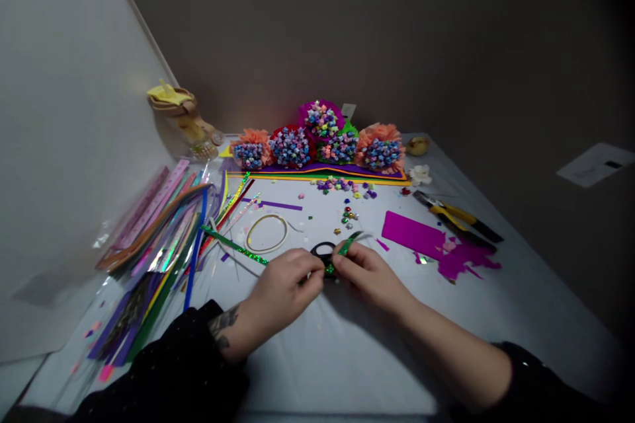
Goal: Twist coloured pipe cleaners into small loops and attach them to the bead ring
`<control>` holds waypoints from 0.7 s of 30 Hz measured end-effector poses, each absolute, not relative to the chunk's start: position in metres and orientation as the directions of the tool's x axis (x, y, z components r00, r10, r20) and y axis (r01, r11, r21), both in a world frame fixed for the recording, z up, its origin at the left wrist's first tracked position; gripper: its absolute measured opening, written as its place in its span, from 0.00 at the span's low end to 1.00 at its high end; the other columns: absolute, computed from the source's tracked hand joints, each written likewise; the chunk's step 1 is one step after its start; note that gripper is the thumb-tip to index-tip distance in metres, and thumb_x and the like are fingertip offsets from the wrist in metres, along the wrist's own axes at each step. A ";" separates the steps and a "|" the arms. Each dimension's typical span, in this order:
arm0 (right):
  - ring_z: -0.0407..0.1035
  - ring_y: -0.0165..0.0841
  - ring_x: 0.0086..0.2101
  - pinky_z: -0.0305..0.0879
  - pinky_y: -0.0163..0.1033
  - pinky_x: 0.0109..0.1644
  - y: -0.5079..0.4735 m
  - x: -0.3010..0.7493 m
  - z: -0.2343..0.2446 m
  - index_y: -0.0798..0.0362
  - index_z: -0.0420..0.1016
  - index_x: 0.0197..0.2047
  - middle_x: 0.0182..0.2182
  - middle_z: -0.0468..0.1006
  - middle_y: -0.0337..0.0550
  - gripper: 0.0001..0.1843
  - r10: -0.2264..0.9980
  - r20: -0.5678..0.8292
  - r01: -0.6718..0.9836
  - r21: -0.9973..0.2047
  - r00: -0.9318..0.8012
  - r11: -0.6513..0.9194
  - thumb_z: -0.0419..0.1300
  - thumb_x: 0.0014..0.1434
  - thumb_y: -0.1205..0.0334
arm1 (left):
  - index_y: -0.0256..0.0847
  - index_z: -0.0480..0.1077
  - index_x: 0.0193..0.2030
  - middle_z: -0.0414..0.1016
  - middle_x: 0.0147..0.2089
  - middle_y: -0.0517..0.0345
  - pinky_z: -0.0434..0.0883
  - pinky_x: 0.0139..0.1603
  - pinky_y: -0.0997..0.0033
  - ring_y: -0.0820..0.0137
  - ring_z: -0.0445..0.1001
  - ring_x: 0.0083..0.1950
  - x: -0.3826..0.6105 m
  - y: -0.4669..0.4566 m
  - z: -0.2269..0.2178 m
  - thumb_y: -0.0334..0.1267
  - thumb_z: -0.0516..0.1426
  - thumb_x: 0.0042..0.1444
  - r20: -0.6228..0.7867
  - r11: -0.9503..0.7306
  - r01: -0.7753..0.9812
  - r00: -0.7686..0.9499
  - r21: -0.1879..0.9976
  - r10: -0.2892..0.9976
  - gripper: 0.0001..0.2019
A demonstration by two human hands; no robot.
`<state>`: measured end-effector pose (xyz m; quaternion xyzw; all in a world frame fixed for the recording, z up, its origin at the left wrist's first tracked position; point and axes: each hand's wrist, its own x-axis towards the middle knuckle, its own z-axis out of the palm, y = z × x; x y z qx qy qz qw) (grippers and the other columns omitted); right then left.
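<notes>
The left hand point(280, 284) and right hand point(371, 275) were both closed in tight pinches around a narrow, glittery green foil strip point(343, 244), just above a black plastic loop point(322, 250) on the white table point(347, 363). A loose pinch could have let the slick strip slip; squeezing too hard could have creased the foil.
</notes>
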<state>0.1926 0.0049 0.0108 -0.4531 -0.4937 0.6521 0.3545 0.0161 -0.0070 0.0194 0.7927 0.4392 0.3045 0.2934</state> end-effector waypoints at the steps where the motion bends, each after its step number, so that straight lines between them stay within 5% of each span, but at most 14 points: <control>1: 0.52 0.24 0.18 0.47 0.31 0.21 0.006 0.194 0.010 0.53 0.66 0.29 0.17 0.60 0.31 0.17 0.918 -0.249 -0.026 -0.963 -0.307 -0.270 0.60 0.53 0.47 | 0.39 0.72 0.33 0.74 0.31 0.55 0.66 0.36 0.73 0.71 0.71 0.34 0.016 -0.007 0.020 0.31 0.52 0.56 0.217 -0.448 0.511 0.449 0.734 0.867 0.08; 6: 0.50 0.23 0.18 0.46 0.30 0.20 0.010 0.202 0.006 0.53 0.63 0.25 0.16 0.59 0.30 0.18 0.964 -0.206 -0.124 -0.966 -0.169 -0.228 0.61 0.54 0.49 | 0.38 0.71 0.30 0.73 0.29 0.58 0.64 0.33 0.76 0.73 0.69 0.31 0.019 -0.009 0.023 0.30 0.53 0.54 0.058 -0.247 0.475 0.378 0.844 0.924 0.07; 14: 0.68 0.31 0.30 0.64 0.37 0.36 0.007 0.197 0.014 0.54 0.75 0.32 0.27 0.75 0.40 0.16 0.897 -0.186 -0.109 -0.962 -0.401 -0.248 0.69 0.44 0.52 | 0.36 0.69 0.28 0.70 0.26 0.61 0.64 0.31 0.76 0.74 0.67 0.29 0.021 -0.006 0.023 0.35 0.53 0.53 -0.171 0.054 0.348 0.316 0.936 0.933 0.07; 21: 0.66 0.30 0.29 0.63 0.36 0.35 0.007 0.197 0.014 0.54 0.73 0.30 0.27 0.74 0.40 0.13 0.909 -0.194 0.001 -0.978 -0.369 -0.208 0.66 0.47 0.53 | 0.38 0.72 0.31 0.74 0.29 0.57 0.66 0.34 0.75 0.72 0.70 0.31 0.018 -0.006 0.025 0.37 0.54 0.57 -0.001 -0.138 0.428 0.309 0.893 0.951 0.08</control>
